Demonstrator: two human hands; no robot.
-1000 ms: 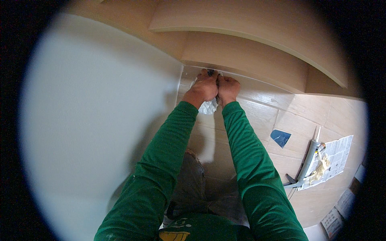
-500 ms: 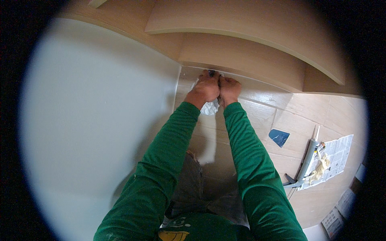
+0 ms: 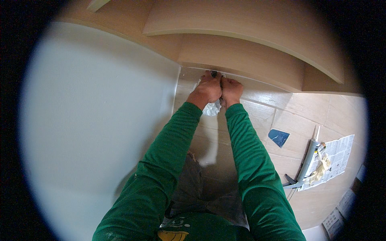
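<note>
My left hand (image 3: 206, 90) is closed by the base of the wooden unit, close to the wall corner. A crumpled white wad of cloth or paper (image 3: 212, 109) shows on both sides of it and below, held in that hand. My right hand (image 3: 231, 90) is curled up against the left one, its fingers bent out of sight. Between the fingertips, near the unit's lower edge, a small dark object (image 3: 214, 74) peeks out; its kind and which hand grips it are hidden.
Light wooden shelving (image 3: 241, 50) overhangs my hands, and a pale wall (image 3: 96, 120) rises at left. On the tiled floor (image 3: 257, 116) at right lie a blue flat spreader (image 3: 278, 137), a caulking gun (image 3: 307, 162) and newspaper (image 3: 339, 152) bearing yellowish crumpled scraps (image 3: 321, 168).
Both hands have shifted very slightly to the right together, along the unit's base, with the white wad. The things on the floor have stayed put.
</note>
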